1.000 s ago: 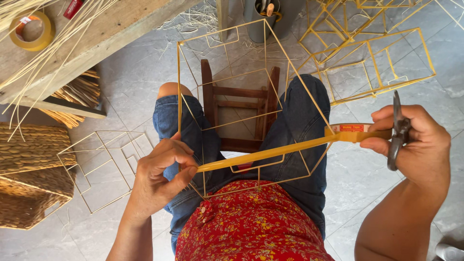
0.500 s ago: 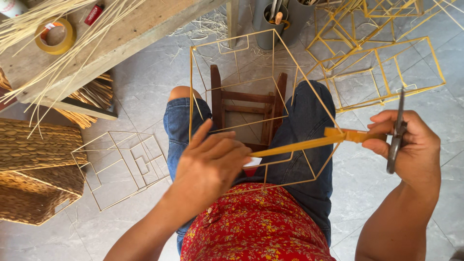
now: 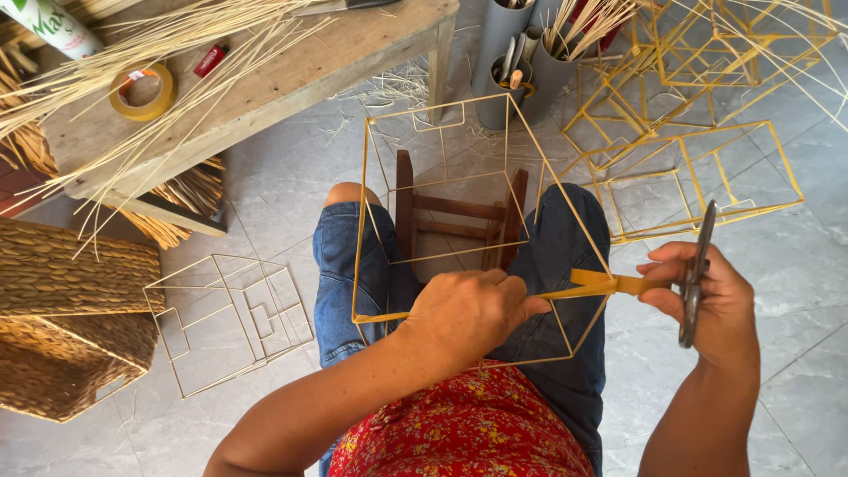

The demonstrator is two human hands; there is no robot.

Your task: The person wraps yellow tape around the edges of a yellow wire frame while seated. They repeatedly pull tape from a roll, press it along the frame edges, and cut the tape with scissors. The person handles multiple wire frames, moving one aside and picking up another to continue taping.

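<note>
A wooden bench (image 3: 291,66) stands at the upper left, and a roll of yellow tape (image 3: 141,91) lies on it beside a small red object (image 3: 210,60), maybe a lighter. Long pale straw stems (image 3: 168,40) spread across the bench top. Under it, bundles of darker reed (image 3: 190,190) show. A woven basket (image 3: 66,318) sits at the left edge. On the grey tiled floor (image 3: 795,265) lies a flat wire frame (image 3: 225,314). Grey tubes (image 3: 512,53) with tools stand at the top, and yellow frames (image 3: 698,177) are piled at the upper right. A small wooden chair (image 3: 459,216) stands under the knees.
</note>
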